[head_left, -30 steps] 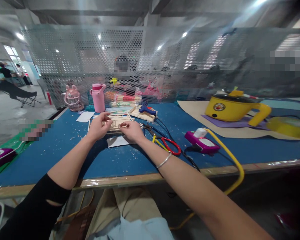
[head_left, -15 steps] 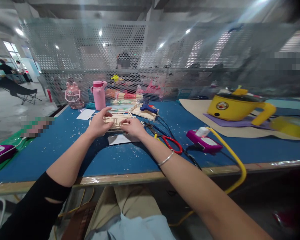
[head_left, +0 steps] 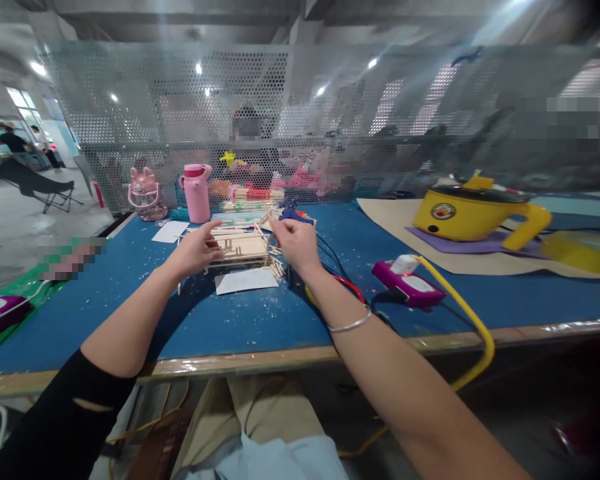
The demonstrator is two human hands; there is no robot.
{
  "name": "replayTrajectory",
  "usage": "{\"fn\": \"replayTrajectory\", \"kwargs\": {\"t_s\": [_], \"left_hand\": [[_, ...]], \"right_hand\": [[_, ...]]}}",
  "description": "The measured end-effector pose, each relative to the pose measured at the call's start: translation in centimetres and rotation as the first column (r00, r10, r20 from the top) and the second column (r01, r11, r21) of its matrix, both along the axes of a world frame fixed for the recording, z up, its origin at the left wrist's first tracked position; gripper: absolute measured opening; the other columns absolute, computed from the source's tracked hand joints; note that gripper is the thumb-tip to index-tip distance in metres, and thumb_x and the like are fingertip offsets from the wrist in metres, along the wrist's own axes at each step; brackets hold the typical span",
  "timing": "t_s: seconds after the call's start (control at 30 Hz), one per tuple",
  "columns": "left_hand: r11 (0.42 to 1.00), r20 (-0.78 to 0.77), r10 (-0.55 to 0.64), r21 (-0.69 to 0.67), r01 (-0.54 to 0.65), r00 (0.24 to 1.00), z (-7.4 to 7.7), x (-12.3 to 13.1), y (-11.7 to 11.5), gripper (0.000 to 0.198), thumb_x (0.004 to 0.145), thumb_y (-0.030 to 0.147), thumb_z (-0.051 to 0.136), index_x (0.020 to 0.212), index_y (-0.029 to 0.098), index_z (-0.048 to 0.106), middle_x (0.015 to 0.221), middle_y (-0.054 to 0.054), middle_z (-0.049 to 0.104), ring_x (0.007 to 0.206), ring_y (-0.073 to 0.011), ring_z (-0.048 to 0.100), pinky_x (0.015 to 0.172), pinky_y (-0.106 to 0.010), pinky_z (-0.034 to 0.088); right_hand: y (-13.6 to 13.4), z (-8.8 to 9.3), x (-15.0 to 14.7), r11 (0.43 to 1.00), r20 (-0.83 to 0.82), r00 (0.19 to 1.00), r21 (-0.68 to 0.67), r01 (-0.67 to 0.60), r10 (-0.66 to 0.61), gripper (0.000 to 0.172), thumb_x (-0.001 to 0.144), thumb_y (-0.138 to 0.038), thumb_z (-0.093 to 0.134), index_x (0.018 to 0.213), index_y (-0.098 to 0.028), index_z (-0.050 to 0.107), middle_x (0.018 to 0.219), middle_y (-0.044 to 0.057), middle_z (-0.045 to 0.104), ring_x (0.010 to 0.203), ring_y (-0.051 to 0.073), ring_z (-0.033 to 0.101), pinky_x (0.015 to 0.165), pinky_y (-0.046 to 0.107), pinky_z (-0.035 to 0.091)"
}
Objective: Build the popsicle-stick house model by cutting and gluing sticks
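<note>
A small model built of thin wooden sticks [head_left: 247,248] lies on the blue table mat, with a flat floor and low upright pieces. My left hand [head_left: 199,250] grips its left end, fingers curled around the edge. Just off its right side is my right hand [head_left: 300,245], fingers pinched together; what they hold, if anything, is hidden. A blue glue gun [head_left: 293,213] rests right behind that hand. Loose short sticks [head_left: 277,267] are scattered by the model's right end, and a white paper card [head_left: 247,281] lies in front of it.
Red-handled pliers [head_left: 347,288] lie partly under my right forearm. To the right are a purple power socket [head_left: 407,283] with a yellow cable and a yellow electric pot [head_left: 467,212]. A pink flask [head_left: 196,195] and a pink bottle [head_left: 147,195] stand back left, before a perforated metal screen [head_left: 180,100].
My right hand has left the model's front and moved right and slightly back, toward the glue gun. My left hand stays at the model's left end, shifted slightly left.
</note>
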State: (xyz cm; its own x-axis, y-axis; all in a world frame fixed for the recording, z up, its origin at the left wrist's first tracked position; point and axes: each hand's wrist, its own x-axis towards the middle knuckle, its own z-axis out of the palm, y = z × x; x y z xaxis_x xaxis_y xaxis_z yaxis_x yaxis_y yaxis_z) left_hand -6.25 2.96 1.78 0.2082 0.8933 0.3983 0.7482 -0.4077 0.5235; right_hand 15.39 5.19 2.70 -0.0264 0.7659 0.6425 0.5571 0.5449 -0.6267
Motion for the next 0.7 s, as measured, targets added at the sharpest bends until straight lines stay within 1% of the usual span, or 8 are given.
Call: {"fn": "replayTrajectory", "kwargs": {"t_s": [0.07,0.17,0.23,0.3,0.37,0.47,0.6,0.7], "left_hand": [[1.0,0.057,-0.007,-0.004,0.008,0.998,0.2,-0.3,0.3,0.064,0.064,0.023,0.061,0.124,0.017,0.038,0.087,-0.005,0.058,0.08,-0.0164,0.059,0.069,-0.029,0.046],[1.0,0.115,-0.015,-0.013,0.017,0.993,0.7,-0.9,0.7,0.064,0.063,0.024,0.062,0.122,0.017,0.04,0.08,-0.003,0.056,0.077,-0.0158,0.058,0.069,-0.029,0.046],[0.999,0.153,-0.015,-0.03,0.02,0.988,1.2,-1.1,0.9,0.064,0.062,0.025,0.063,0.121,0.016,0.04,0.078,-0.002,0.055,0.076,-0.0154,0.057,0.068,-0.029,0.046],[0.999,0.195,-0.011,-0.047,0.021,0.981,1.5,-1.1,1.0,0.064,0.061,0.024,0.063,0.12,0.015,0.041,0.079,-0.002,0.055,0.076,-0.015,0.057,0.067,-0.029,0.046],[0.998,0.218,-0.006,-0.057,0.018,0.976,1.7,-1.0,1.0,0.063,0.061,0.024,0.063,0.119,0.014,0.041,0.078,-0.002,0.054,0.075,-0.0147,0.056,0.067,-0.028,0.046],[0.998,0.212,0.016,-0.057,-0.004,0.977,1.8,-0.8,0.9,0.06,0.063,0.023,0.061,0.119,0.014,0.042,0.076,-0.002,0.056,0.075,-0.0148,0.056,0.067,-0.028,0.046],[0.998,0.193,0.041,-0.048,-0.032,0.98,1.5,-0.7,0.9,0.056,0.064,0.025,0.061,0.117,0.015,0.044,0.075,-0.002,0.058,0.073,-0.0149,0.056,0.068,-0.03,0.046],[0.997,0.22,0.039,-0.066,-0.025,0.975,1.3,-0.8,1.0,0.054,0.065,0.025,0.061,0.115,0.016,0.044,0.08,-0.003,0.059,0.077,-0.0155,0.057,0.07,-0.031,0.046]], "right_hand": [[0.2,1.2,1.1,0.999,-0.01,0.999,-0.005,0.037,-0.037,0.044,0.08,-0.044,0.038,0.049,-0.014,0.051,0.043,-0.002,0.043,0.045,0.008,0.038,0.048,0.022,0.027],[0.1,2.5,2.3,0.993,0.261,0.964,-0.116,-0.018,0.048,0.036,0.076,-0.04,0.045,0.052,-0.014,0.054,0.045,-0.002,0.046,0.046,0.008,0.039,0.048,0.022,0.027],[-0.2,2.4,2.7,0.969,0.506,0.84,-0.235,-0.084,0.195,0.027,0.073,-0.036,0.051,0.058,-0.015,0.059,0.05,-0.001,0.051,0.049,0.009,0.043,0.049,0.022,0.028],[-0.5,1.6,2.9,0.942,0.665,0.675,-0.299,-0.149,0.318,0.016,0.071,-0.03,0.055,0.073,-0.018,0.065,0.064,0.001,0.058,0.059,0.012,0.049,0.052,0.022,0.031],[-0.8,0.4,3.1,0.935,0.754,0.553,-0.286,-0.208,0.354,0.021,0.071,-0.027,0.055,0.088,-0.021,0.065,0.083,0.004,0.061,0.074,0.015,0.053,0.058,0.023,0.034],[-0.7,-0.8,3.7,0.93,0.825,0.432,-0.293,-0.223,0.364,0.022,0.075,-0.024,0.051,0.093,-0.022,0.064,0.091,0.007,0.059,0.083,0.018,0.054,0.061,0.025,0.036],[-0.1,0.2,4.6,0.901,0.816,0.385,-0.362,-0.239,0.431,0.018,0.075,-0.023,0.051,0.088,-0.021,0.064,0.088,0.006,0.06,0.078,0.016,0.055,0.062,0.025,0.037],[0.5,1.7,4.6,0.909,0.781,0.47,-0.315,-0.272,0.411,0.017,0.077,-0.025,0.05,0.08,-0.018,0.065,0.08,0.005,0.063,0.071,0.013,0.055,0.061,0.023,0.037]]}}
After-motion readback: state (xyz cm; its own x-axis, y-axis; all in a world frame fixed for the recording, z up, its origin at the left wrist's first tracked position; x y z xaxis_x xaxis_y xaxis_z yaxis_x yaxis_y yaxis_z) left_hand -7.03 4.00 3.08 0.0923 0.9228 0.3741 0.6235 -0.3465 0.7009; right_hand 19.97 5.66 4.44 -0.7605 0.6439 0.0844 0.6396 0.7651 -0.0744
